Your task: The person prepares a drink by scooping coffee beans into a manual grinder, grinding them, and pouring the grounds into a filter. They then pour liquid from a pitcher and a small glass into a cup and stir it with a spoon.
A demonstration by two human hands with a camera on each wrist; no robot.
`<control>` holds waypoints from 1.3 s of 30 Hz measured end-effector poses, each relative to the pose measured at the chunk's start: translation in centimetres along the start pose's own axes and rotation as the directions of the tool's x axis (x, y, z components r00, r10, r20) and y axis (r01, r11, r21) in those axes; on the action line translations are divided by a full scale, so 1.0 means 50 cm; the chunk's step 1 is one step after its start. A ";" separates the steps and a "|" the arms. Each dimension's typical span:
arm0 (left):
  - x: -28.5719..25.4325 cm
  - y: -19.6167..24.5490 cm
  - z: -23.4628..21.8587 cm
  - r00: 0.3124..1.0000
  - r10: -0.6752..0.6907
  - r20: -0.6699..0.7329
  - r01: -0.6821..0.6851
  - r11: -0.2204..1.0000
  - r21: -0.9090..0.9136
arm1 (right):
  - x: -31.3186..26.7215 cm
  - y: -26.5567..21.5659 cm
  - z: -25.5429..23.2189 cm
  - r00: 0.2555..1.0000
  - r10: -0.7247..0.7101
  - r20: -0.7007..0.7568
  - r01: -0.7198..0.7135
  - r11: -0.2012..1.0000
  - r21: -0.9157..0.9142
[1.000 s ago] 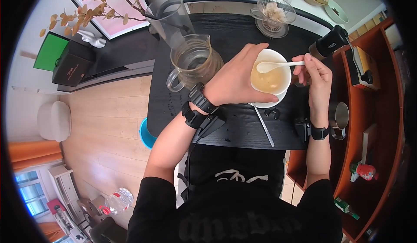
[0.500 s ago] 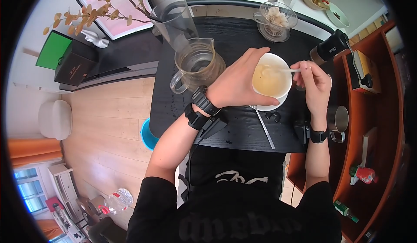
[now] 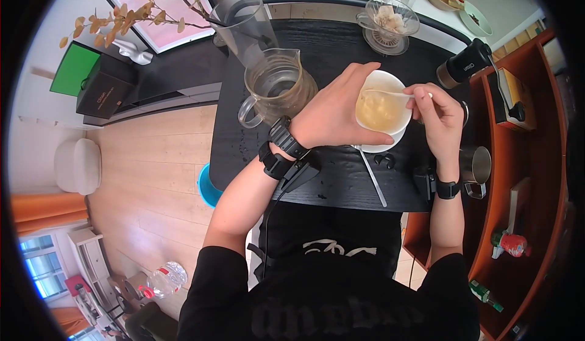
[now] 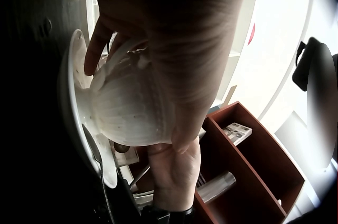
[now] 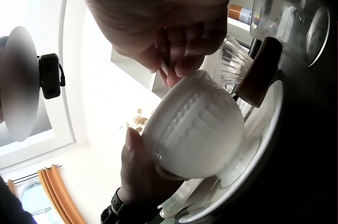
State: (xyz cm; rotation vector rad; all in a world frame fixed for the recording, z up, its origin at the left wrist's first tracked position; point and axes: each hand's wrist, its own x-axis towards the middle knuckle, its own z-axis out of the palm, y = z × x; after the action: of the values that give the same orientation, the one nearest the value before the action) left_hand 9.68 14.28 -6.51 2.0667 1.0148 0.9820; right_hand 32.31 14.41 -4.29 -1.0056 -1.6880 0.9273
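Observation:
A white ribbed cup (image 5: pixel 195 129) with pale yellow liquid (image 3: pixel 378 115) stands on a white saucer (image 3: pixel 397 140). My left hand (image 3: pixel 335 112) holds the cup from the left, thumb on the near side and fingers on the far side. Between thumb and fingers, my right hand (image 3: pixel 442 118) pinches the handle of a white spoon (image 3: pixel 390 93) at the cup's right rim. The spoon's bowl end dips into the liquid and is partly hidden there. A slim metal utensil (image 3: pixel 373 179) leans off the saucer toward the table's near edge.
Left of the cup stand a glass pitcher (image 3: pixel 277 91) and a tall glass vase (image 3: pixel 248 30) with a leafy branch. A glass dripper (image 3: pixel 388 30) sits behind the cup. At right are a black hand grinder (image 3: pixel 464 65), a metal jug (image 3: pixel 478 164) and a brown shelf (image 3: pixel 536 176).
The spoon has moved around in the cup, its bowl end sinking into the liquid, and the right hand has shifted slightly with it. The left hand keeps its hold on the cup.

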 end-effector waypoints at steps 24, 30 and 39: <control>-0.001 0.001 0.001 1.000 0.020 -0.018 -0.020 1.000 0.022 | -0.001 0.008 -0.007 0.998 0.005 0.061 -0.006 1.000 0.017; -0.001 0.004 0.001 1.000 -0.007 -0.008 0.007 1.000 -0.004 | 0.000 0.019 -0.014 0.999 0.051 -0.001 -0.051 0.998 0.045; 0.001 -0.003 0.005 0.998 0.048 -0.038 -0.047 0.999 0.025 | -0.003 0.012 -0.009 0.997 0.078 -0.005 -0.077 0.996 0.052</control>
State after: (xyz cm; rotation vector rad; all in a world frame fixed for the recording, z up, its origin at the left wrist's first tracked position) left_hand 9.85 14.34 -6.76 2.1073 1.0064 1.0422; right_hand 32.91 14.55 -4.76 -1.0447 -1.6201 1.0117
